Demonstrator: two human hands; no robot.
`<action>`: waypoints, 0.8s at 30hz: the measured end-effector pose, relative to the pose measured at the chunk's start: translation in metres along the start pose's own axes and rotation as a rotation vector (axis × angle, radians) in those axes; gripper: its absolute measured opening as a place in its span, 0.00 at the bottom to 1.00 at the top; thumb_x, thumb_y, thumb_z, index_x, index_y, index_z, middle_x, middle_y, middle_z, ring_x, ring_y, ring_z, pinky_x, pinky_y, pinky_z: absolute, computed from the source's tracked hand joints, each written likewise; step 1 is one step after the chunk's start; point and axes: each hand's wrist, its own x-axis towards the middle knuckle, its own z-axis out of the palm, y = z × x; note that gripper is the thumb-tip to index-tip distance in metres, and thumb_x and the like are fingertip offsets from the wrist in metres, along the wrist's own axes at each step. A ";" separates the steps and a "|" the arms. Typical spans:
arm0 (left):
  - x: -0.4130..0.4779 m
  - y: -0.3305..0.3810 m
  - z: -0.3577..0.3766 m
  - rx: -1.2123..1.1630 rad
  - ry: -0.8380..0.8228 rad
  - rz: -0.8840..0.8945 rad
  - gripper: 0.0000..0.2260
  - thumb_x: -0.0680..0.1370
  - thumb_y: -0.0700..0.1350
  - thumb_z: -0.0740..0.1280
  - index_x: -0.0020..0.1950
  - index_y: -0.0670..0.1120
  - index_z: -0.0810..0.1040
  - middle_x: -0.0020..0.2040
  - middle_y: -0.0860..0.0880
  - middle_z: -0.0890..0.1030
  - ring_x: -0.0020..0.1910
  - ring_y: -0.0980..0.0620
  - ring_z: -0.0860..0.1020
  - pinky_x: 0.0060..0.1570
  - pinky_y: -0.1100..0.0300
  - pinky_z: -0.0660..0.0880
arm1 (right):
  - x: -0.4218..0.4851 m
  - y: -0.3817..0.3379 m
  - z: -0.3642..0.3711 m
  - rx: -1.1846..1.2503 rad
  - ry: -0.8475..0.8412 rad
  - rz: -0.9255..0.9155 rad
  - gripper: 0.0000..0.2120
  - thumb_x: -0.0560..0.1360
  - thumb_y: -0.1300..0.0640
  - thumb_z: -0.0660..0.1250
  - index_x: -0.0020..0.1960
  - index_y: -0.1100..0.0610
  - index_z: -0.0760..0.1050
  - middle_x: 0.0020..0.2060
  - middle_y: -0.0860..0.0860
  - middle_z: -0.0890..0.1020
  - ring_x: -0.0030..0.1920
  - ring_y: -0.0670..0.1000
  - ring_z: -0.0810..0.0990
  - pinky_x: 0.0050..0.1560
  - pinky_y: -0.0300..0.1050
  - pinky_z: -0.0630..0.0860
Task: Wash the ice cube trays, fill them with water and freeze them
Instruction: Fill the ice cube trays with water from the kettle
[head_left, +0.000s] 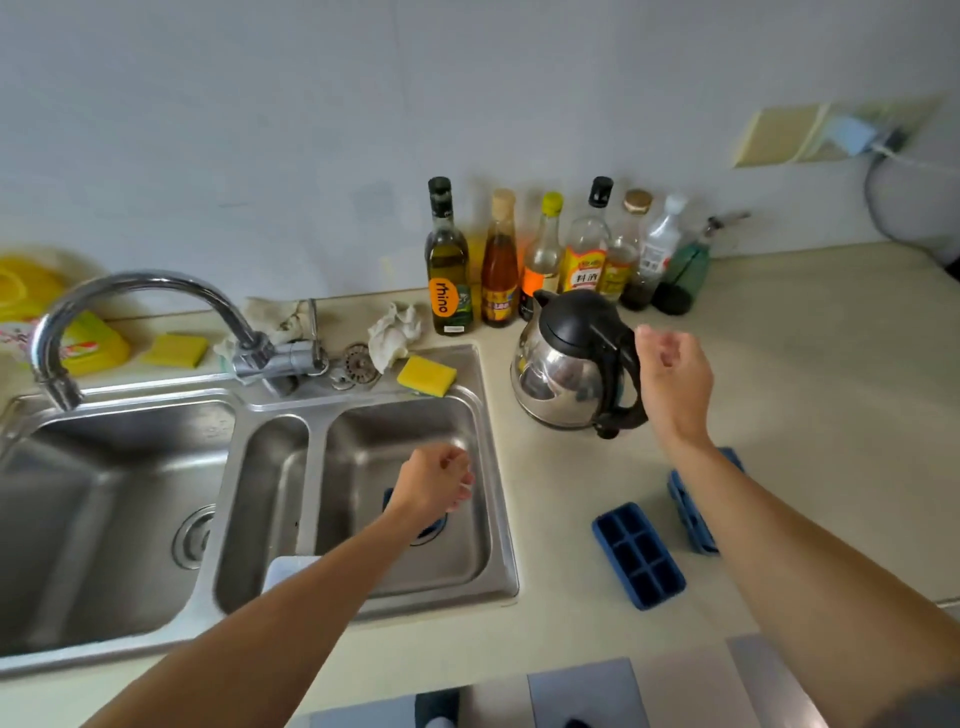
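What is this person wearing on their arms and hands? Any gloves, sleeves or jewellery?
Nothing shows on either forearm: no sleeves, gloves or watch. The left hand and right hand are bare too. A blurred grey patch at the right arm's upper end may be a short sleeve.

- I see the sink (500, 519) as brushed steel with a dull sheen
- The faucet (156, 283) looks like polished, mirror-bright metal
- The kettle (566, 374) has a glossy metal body, with a black plastic lid and handle
- The ice cube tray (638, 555) reads to me as matt blue plastic
- The countertop (805, 389) is smooth and faintly glossy
- The sponge (426, 375) is matt foam and the cloth (392, 335) is crumpled fabric
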 end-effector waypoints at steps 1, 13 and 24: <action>-0.004 0.002 0.001 0.031 -0.008 0.027 0.09 0.83 0.41 0.62 0.50 0.40 0.81 0.43 0.43 0.85 0.37 0.49 0.82 0.43 0.50 0.82 | 0.005 0.008 0.001 -0.018 -0.026 0.026 0.18 0.78 0.38 0.65 0.48 0.54 0.76 0.43 0.47 0.81 0.43 0.42 0.78 0.39 0.31 0.70; -0.005 -0.007 -0.008 0.029 -0.007 0.029 0.10 0.83 0.40 0.62 0.44 0.47 0.80 0.41 0.44 0.84 0.35 0.49 0.82 0.44 0.46 0.82 | 0.009 0.031 0.017 0.092 -0.239 0.183 0.34 0.76 0.29 0.57 0.30 0.57 0.74 0.22 0.54 0.75 0.25 0.51 0.75 0.35 0.46 0.76; 0.034 -0.041 0.001 -0.088 -0.128 -0.067 0.10 0.83 0.40 0.61 0.45 0.42 0.79 0.37 0.44 0.82 0.32 0.48 0.78 0.31 0.59 0.71 | -0.080 0.012 0.046 0.225 -0.135 0.341 0.30 0.83 0.37 0.56 0.37 0.61 0.76 0.23 0.50 0.74 0.22 0.46 0.72 0.23 0.37 0.71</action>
